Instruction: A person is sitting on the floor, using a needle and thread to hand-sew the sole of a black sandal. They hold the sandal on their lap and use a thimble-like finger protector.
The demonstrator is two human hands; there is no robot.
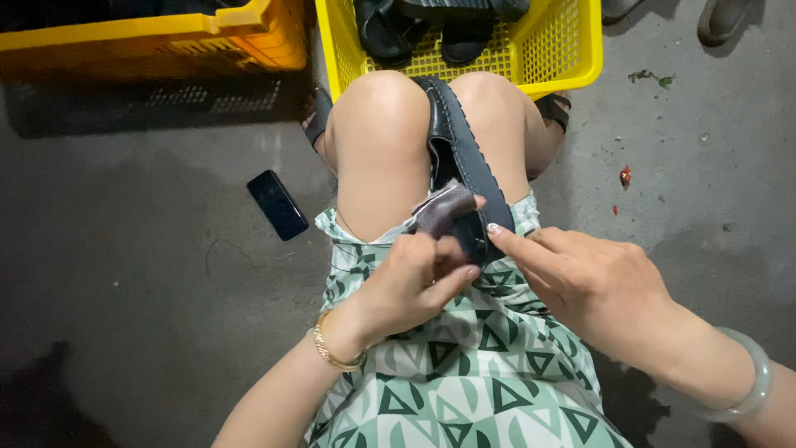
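Observation:
A dark navy shoe sole with stitched edges lies between my knees, running down onto my lap. My left hand has a cloth-wrapped finger raised against the sole's near end and grips the sole there. My right hand rests on my lap, its index fingertip touching the sole's right edge. I wear a green patterned dress, a gold bracelet on the left wrist and a pale green bangle on the right.
A yellow plastic crate holding black sandals stands beyond my knees. Another yellow-orange crate sits at the top left. A black phone lies on the grey concrete floor to the left. Small debris dots the floor at right.

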